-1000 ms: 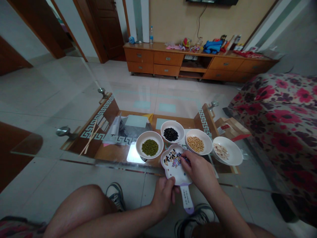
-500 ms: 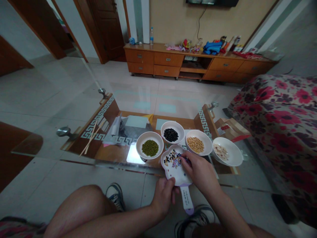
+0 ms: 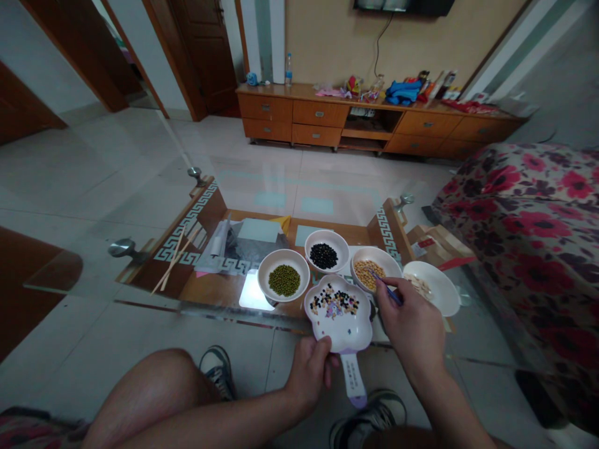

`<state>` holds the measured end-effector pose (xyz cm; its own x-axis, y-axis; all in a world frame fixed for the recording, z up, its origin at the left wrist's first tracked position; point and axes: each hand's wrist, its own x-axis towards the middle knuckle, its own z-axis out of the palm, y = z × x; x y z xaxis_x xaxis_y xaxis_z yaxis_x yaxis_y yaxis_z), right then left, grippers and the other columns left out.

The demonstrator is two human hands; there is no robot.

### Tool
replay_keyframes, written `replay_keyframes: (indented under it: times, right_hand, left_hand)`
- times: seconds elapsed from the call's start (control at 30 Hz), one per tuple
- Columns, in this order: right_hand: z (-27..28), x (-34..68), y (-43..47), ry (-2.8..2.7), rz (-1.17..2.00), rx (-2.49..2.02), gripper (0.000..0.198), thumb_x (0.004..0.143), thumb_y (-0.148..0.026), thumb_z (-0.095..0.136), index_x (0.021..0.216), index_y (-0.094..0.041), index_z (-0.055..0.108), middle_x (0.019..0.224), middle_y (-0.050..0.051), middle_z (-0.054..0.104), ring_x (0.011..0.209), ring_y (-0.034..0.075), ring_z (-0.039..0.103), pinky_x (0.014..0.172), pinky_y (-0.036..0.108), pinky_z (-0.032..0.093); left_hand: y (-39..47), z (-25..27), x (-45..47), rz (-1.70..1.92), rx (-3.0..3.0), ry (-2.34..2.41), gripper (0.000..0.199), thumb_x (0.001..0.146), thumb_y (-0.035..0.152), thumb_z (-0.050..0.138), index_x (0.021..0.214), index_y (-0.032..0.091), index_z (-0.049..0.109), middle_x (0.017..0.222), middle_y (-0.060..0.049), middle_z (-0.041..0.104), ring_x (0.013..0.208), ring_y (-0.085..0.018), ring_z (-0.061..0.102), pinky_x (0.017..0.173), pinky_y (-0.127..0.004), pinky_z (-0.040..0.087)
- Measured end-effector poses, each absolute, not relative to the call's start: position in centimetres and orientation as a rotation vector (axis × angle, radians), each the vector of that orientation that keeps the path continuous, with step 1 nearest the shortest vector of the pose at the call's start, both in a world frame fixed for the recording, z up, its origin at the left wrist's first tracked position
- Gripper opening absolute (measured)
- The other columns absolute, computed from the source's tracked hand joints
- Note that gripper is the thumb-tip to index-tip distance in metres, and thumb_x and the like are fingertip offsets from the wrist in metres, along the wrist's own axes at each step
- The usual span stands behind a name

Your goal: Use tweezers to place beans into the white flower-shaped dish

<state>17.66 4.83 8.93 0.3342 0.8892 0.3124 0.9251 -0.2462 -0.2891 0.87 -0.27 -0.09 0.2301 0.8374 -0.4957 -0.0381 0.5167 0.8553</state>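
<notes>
My left hand (image 3: 312, 368) pinches the near-left rim of a white flower-shaped dish (image 3: 341, 333) with a short handle. Black and yellow beans lie on the dish's far half, over a purple printed figure. My right hand (image 3: 412, 318) is closed on dark tweezers (image 3: 392, 294). Their tips reach into the bowl of yellow soybeans (image 3: 362, 269); whether a bean is between them is too small to tell. Nearby stand a bowl of black beans (image 3: 324, 255), a bowl of green mung beans (image 3: 284, 280) and a bowl of pale flat pieces (image 3: 442, 290), partly behind my right hand.
All this is on or over a glass table (image 3: 290, 315) with a wooden shelf beneath. Chopsticks (image 3: 174, 262) lie at the left. A paper bag (image 3: 440, 245) is at the right, by a flowered cover (image 3: 524, 181). A wooden cabinet (image 3: 318, 115) stands along the wall.
My right hand has moved right with the tweezers, from over the dish to the soybean bowl. The dish's right side now shows, with beans on it. My left hand keeps its hold.
</notes>
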Motion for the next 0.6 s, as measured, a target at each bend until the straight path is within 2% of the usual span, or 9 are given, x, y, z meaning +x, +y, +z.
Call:
replay_keyframes:
  times: [0.2, 0.43, 0.6]
  right_hand:
    - [9.3, 17.53, 4.87, -1.569, -0.077, -2.21, 0.033, 0.088, -0.048, 0.051, 0.097, -0.022, 0.07, 0.069, 0.005, 0.07, 0.059, 0.019, 0.063, 0.053, 0.026, 0.033]
    - [8.79, 16.96, 4.86, -1.865, 0.168, -2.102, 0.025, 0.087, -0.044, 0.052, 0.086, -0.023, 0.067, 0.066, 0.001, 0.069, 0.058, 0.015, 0.063, 0.053, 0.024, 0.035]
    - [8.46, 16.9, 4.89, -1.998, 0.211, -2.184, 0.022, 0.087, -0.041, 0.051, 0.085, -0.024, 0.065, 0.07, 0.002, 0.07, 0.061, 0.017, 0.065, 0.052, 0.025, 0.033]
  left_hand:
    - [-0.31, -0.12, 0.83, 0.71, 0.846, 1.19, 0.063, 0.079, 0.07, 0.037, 0.052, 0.017, 0.057, 0.041, -0.001, 0.045, 0.034, -0.01, 0.038, 0.041, -0.025, 0.026]
    - [-0.24, -0.13, 0.88, 0.707, 0.856, 1.197, 0.062, 0.08, 0.069, 0.037, 0.051, 0.017, 0.056, 0.04, 0.0, 0.044, 0.034, -0.01, 0.038, 0.042, -0.025, 0.027]
    - [-0.17, 0.09, 0.86, 0.698, 0.85, 1.203, 0.062, 0.079, 0.069, 0.037, 0.051, 0.018, 0.056, 0.04, -0.001, 0.045, 0.034, -0.01, 0.038, 0.042, -0.025, 0.028]
